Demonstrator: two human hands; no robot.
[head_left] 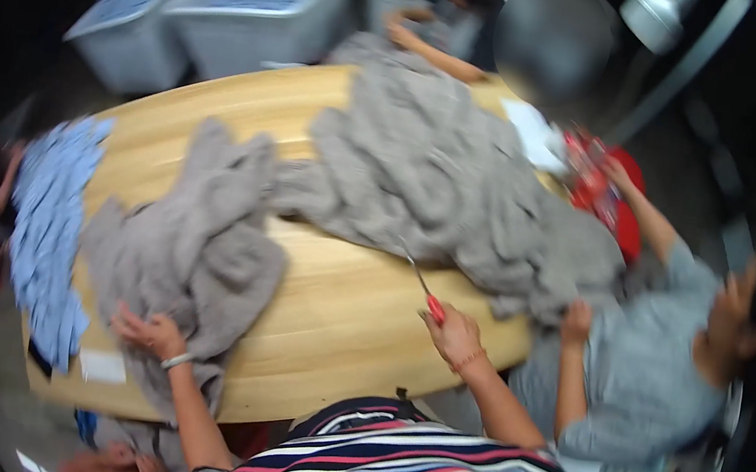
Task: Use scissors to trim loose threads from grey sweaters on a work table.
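Note:
My left hand (150, 331) rests on the lower left of a grey-brown knitted piece (220, 231), its fingers spread, not closed on the cloth. My right hand (458, 340) is closed around a red-handled tool (435, 308) with a thin metal shaft. The tool's tip reaches up and left to the near edge of a larger grey-brown knit pile (448, 168); whether it touches the cloth I cannot tell. Motion blur hides the exact shape of the tip.
All this lies on a wooden table (338, 299). Light blue garments (55, 225) cover its left end, near a white paper (102, 366). Grey bins (264, 20) stand beyond. Co-workers sit at the right (644, 367) and far side (456, 21); a red bag (595, 177) is at the far right.

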